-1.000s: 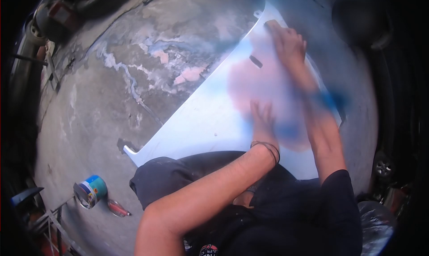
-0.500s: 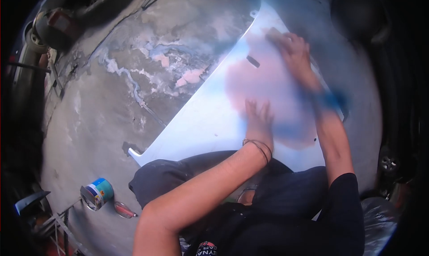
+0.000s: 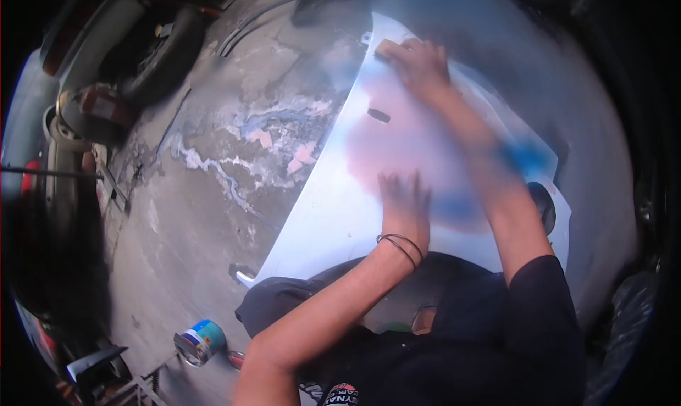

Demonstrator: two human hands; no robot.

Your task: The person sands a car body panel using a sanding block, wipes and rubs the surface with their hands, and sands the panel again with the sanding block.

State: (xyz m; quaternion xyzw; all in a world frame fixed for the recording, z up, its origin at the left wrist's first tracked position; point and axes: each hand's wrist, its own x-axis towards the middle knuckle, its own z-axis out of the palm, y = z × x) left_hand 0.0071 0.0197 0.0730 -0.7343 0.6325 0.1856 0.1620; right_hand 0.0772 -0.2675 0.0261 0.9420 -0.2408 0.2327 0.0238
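Note:
A white car fender lies across my lap and the floor, with a broad pinkish patch on it and a small dark slot in that patch. My right hand is closed on a tan sanding block, against the fender's narrow far end. Nearer to me, my left hand rests on the pinkish patch, fingers spread and somewhat blurred, holding nothing. A dark cord circles the left wrist.
On the stained concrete floor, a blue-labelled can stands at lower left beside a partly hidden red item. A tyre and metal parts line the left side. Blue smears blur part of the view.
My right hand has moved the sanding block farther up toward the fender's far tip. My left hand stays on the pinkish patch. The camera view has shifted, showing more on the left.

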